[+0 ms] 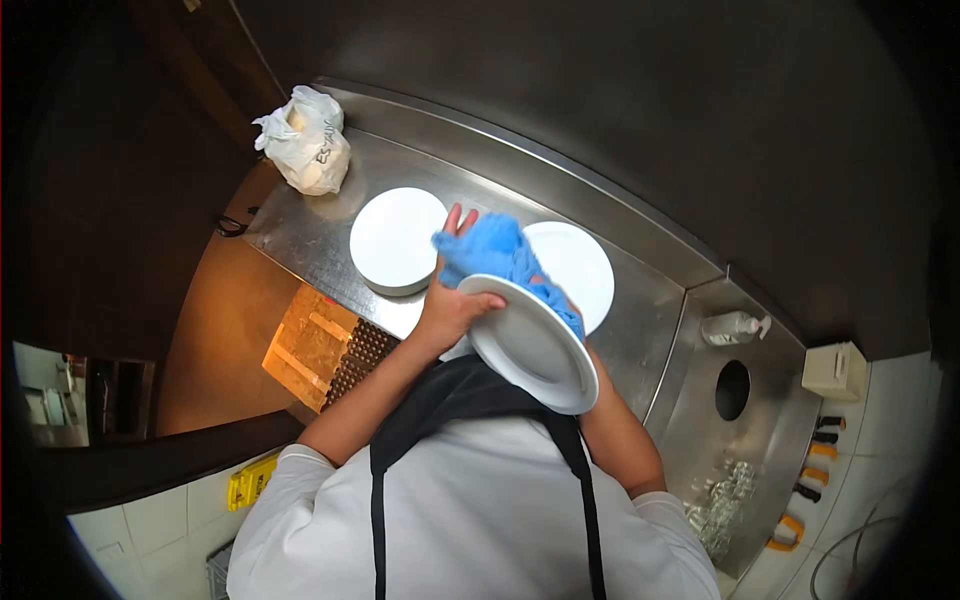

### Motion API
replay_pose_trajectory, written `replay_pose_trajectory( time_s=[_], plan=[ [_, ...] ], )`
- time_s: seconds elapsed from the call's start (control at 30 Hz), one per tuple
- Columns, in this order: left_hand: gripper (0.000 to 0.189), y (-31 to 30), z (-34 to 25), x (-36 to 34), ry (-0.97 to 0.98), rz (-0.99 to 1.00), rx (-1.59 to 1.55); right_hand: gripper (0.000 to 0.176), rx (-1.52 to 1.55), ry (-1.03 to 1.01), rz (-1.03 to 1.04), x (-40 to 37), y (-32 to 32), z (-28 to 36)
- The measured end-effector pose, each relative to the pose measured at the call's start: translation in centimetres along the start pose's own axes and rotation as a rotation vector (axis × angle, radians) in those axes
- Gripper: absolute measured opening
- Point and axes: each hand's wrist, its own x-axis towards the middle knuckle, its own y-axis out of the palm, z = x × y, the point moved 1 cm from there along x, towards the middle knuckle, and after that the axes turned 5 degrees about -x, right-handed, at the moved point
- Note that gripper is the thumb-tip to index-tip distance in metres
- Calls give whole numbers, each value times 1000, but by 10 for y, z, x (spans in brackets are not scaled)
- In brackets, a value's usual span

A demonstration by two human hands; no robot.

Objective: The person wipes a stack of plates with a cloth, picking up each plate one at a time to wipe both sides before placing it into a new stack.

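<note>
A white plate (530, 345) is held tilted in front of my chest. My left hand (452, 300) grips its left edge, with the thumb on the near face and some fingers raised behind. A crumpled blue cloth (492, 250) lies against the far side of the plate. My right hand (572, 305) is mostly hidden behind the plate and the cloth, at the plate's right side. On the steel counter (300, 235), a stack of white plates (398, 240) stands to the left and another white plate (580, 270) lies to the right, partly behind the cloth.
A tied plastic bag (312, 145) sits at the counter's far left. To the right, a sink basin (690, 400) has a dark round hole, a pump bottle (730, 328) and shiny items. Knives with orange and black handles (820, 465) hang along the right wall.
</note>
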Motion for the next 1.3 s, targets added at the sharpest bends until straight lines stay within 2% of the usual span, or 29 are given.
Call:
replay_pose_trajectory(
  time_s=[0.03,0.07,0.1,0.13,0.2,0.23,0.27,0.3,0.33,0.4,0.43,0.47,0.53,0.63,0.73,0.83,0.93,0.97,1.07,1.13,1.17,1.23,1.3],
  plan=[
    [128,3,-3,-3,89,-61,-39,42,212,115,153,-6,8,6],
    [115,3,-7,-5,177,-125,-78,43,262,171,202,-12,8,9],
    [102,-6,-7,-6,166,-77,50,44,309,229,248,-19,8,11],
    [91,-20,-5,-6,151,-30,177,44,193,221,197,-27,1,6],
    [66,-29,-8,-11,39,-43,207,45,-41,200,99,-42,-16,-6],
    [50,-25,-12,-14,-54,-100,110,46,-157,184,52,-47,-23,-11],
    [36,-24,-15,-15,-143,-154,12,46,-274,163,7,-43,-1,-1],
    [30,-47,6,-17,-113,-212,129,44,-252,137,-44,-47,21,18],
    [24,-53,-1,-15,-118,-319,178,42,-232,109,-94,-48,67,49],
    [23,-77,-7,-7,-94,-462,193,40,-217,155,102,-49,43,61],
    [22,-91,-10,-5,-77,-543,234,41,-219,112,96,-53,18,61],
    [22,-104,-11,-4,-60,-621,274,42,-212,35,18,-57,18,65],
    [22,-131,-14,-1,-148,-765,369,45,-199,-121,-140,-65,26,78],
    [30,-170,-4,0,-165,-885,407,49,-93,-371,-341,-64,47,104],
    [33,-200,14,0,-154,-937,457,54,-32,-491,-374,-59,48,126],
    [33,-210,21,1,-151,-958,522,53,-101,-609,-265,-53,18,134],
    [37,-219,33,1,-131,-983,589,49,-766,-540,-689,-43,-1,129],
    [38,-220,34,1,-137,-996,647,54,-992,-411,-685,-40,-2,129],
    [46,-244,45,-1,-221,-968,796,59,-1908,-322,-644,-23,28,120],
    [50,-269,71,-2,-251,-965,804,64,-2089,-422,-587,-6,29,104],
    [53,-262,68,0,-300,-955,752,66,-2177,-474,-559,2,29,96],
    [59,-246,63,2,-401,-927,649,66,-2133,-441,-503,14,35,80],
    [63,-231,65,5,-391,-861,702,63,-2085,-480,-416,17,46,67]
  ],
)
